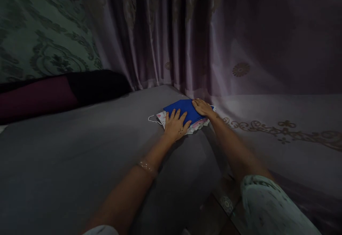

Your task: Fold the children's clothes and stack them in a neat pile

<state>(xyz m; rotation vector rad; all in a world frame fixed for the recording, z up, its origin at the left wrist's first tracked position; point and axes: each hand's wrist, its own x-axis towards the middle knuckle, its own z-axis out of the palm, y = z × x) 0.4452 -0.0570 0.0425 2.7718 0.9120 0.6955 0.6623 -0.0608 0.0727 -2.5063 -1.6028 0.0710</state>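
A folded blue cloth (181, 107) lies on top of a stack of folded white printed fabric (196, 128) near the far corner of a grey-covered surface. My left hand (175, 125) rests flat on the stack's near left side, fingers spread over the blue cloth. On the right edge of the blue cloth lies my right hand (202, 107), its fingers stretched out. A thin white string (153, 119) loops out from the left of the stack. What lies under my palms is hidden.
The grey surface (66, 149) stretches out to the left. A black and maroon bolster-like bundle (98, 85) lies along the patterned wall. Mauve curtains (176, 32) hang behind the stack, and their embroidered fabric (283, 128) spreads along the right. Patterned floor tiles (227, 203) show below.
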